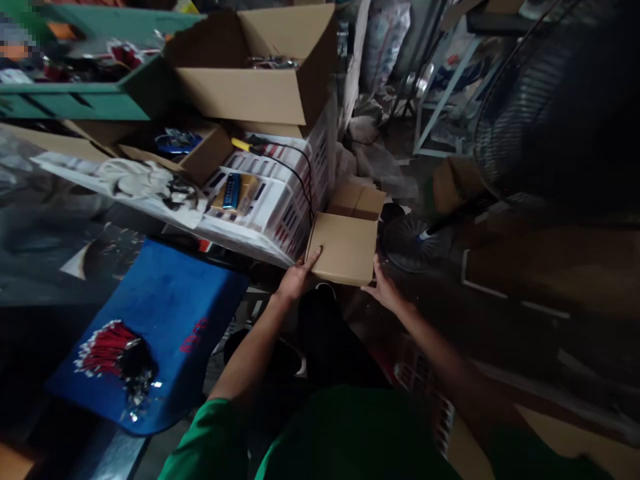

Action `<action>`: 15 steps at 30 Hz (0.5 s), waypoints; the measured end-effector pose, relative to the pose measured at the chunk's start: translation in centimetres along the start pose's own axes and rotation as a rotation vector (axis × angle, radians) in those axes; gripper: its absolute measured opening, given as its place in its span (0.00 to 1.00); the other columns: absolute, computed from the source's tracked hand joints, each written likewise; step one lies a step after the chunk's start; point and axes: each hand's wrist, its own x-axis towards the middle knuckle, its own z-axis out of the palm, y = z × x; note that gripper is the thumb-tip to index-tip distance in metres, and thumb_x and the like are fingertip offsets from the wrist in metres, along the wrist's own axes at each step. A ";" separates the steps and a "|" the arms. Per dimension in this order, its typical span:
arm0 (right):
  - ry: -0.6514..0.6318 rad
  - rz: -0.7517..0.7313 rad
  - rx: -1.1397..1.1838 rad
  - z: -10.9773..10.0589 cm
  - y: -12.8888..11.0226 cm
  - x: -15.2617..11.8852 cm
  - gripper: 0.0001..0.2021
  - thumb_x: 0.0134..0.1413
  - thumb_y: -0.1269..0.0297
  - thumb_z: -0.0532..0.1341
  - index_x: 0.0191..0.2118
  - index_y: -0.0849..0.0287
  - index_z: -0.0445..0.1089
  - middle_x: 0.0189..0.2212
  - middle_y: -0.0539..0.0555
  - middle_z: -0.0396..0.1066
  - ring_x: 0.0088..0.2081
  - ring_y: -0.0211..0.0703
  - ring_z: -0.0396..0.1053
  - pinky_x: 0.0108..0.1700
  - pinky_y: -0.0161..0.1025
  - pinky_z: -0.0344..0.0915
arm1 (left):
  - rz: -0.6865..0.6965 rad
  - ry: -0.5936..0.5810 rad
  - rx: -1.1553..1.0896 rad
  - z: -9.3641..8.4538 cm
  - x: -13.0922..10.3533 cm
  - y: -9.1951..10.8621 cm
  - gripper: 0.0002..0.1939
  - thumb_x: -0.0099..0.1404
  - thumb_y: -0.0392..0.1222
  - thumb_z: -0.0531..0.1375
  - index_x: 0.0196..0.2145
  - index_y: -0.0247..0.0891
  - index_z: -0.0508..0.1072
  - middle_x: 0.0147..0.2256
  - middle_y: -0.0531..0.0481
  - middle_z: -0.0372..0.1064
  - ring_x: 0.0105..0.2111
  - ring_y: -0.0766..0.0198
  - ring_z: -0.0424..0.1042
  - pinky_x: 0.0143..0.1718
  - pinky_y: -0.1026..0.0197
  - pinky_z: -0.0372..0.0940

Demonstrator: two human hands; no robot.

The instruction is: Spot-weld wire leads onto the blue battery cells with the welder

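Note:
Between my two hands is a brown cardboard box [343,248] with a flap standing up at its far side. My left hand [299,273] grips its left edge, thumb lying on the cardboard face. At the lower right corner, my right hand [384,288] holds the box with its fingers along the side. The box is beside the white plastic crates [280,200]. What is inside the box cannot be seen.
A larger open carton [245,93] and a green bin [145,90] hold metal parts. A small open box [205,157] stands nearer. Red-handled items [107,350] lie on a blue padded surface [175,300] at left. A fan [520,113] stands at right.

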 end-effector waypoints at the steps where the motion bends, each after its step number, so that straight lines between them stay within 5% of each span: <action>1: 0.006 -0.008 -0.010 0.1 0.1 0.1 0.50 0.53 0.59 0.67 0.74 0.59 0.36 0.68 0.65 0.52 0.59 0.62 0.67 0.57 0.54 0.69 | 0.003 -0.010 0.039 0.1 -0.1 -0.1 0.39 0.60 0.30 0.60 0.67 0.48 0.59 0.66 0.47 0.57 0.63 0.45 0.62 0.64 0.52 0.57; 9: 0.008 -0.106 -0.072 -1.1 -1.3 0.4 0.47 0.56 0.66 0.65 0.74 0.58 0.36 0.70 0.64 0.45 0.66 0.61 0.56 0.62 0.55 0.64 | 0.053 -0.164 0.286 -1.9 -0.2 1.7 0.39 0.64 0.30 0.53 0.71 0.45 0.49 0.65 0.44 0.59 0.62 0.46 0.64 0.62 0.50 0.60; 15: -0.095 -0.235 -0.136 -2.8 -1.7 1.0 0.42 0.57 0.68 0.65 0.72 0.51 0.45 0.70 0.59 0.49 0.68 0.57 0.52 0.64 0.54 0.61 | -0.012 -0.138 0.366 -1.8 -0.2 2.2 0.40 0.62 0.27 0.49 0.71 0.43 0.49 0.64 0.38 0.59 0.59 0.42 0.67 0.59 0.44 0.61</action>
